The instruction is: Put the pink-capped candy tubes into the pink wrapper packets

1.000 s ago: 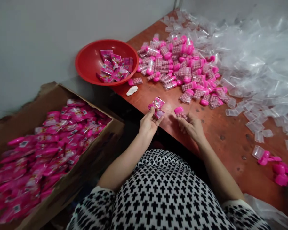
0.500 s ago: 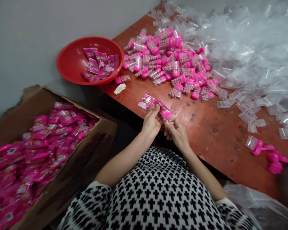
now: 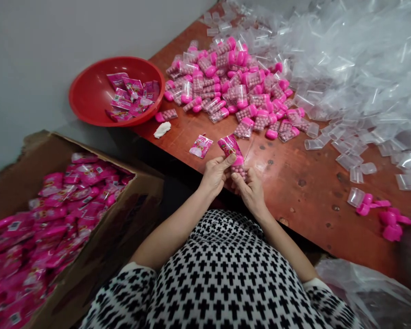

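Near the middle of the frame, the left hand [image 3: 216,176] is closed, thumb over fingers, on a pink packet [image 3: 229,144], while the right hand [image 3: 252,189] pinches a bead-filled container [image 3: 239,171]. Gripping from both sides probably steadies the container's pink cap against the packet; whether it sits inside cannot be told. A second packet [image 3: 201,145] lies flat on the table [image 3: 277,183], a spot that seems handy for reach. The held packet juts beyond the left thumb toward the frame's top; the container lies between both hands, touching the right thumb.
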`<state>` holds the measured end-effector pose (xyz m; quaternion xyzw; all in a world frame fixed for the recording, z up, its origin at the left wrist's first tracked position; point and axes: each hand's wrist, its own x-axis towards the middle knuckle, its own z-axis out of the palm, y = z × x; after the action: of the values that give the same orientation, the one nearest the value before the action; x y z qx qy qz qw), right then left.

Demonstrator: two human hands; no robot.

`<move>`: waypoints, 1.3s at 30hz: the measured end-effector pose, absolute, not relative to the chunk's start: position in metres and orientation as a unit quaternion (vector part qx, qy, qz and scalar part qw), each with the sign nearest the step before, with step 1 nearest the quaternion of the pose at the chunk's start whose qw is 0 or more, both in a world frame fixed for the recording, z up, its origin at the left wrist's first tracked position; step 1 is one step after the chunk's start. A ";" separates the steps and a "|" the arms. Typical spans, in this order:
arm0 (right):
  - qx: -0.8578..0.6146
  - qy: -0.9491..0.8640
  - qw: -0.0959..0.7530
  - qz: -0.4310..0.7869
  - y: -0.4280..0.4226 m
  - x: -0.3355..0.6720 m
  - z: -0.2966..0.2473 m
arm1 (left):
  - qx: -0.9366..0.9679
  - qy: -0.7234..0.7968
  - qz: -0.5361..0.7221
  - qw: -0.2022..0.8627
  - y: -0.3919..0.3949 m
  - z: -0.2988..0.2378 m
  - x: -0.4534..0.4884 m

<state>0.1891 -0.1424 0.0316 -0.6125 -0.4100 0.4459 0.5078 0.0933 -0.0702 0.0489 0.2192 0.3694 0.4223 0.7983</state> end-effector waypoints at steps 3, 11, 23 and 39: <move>-0.572 -0.389 0.512 0.510 -0.142 0.190 0.031 | 0.236 0.366 0.401 0.806 -0.068 0.049 0.092; -0.616 -0.397 0.503 0.459 -0.142 0.192 0.032 | 0.300 0.385 0.389 0.781 -0.069 0.054 0.092; -0.609 -0.399 0.496 0.473 -0.137 0.191 0.033 | 0.330 0.406 0.421 0.741 -0.073 0.050 0.090; -0.540 -0.384 0.486 0.570 -0.134 0.189 0.032 | 0.308 0.411 0.389 0.765 -0.083 0.049 0.085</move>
<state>0.1892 -0.1343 0.0320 -0.5402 -0.3843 0.5699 0.4855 0.0851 -0.0830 0.0487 0.3076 0.4106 0.3891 0.7651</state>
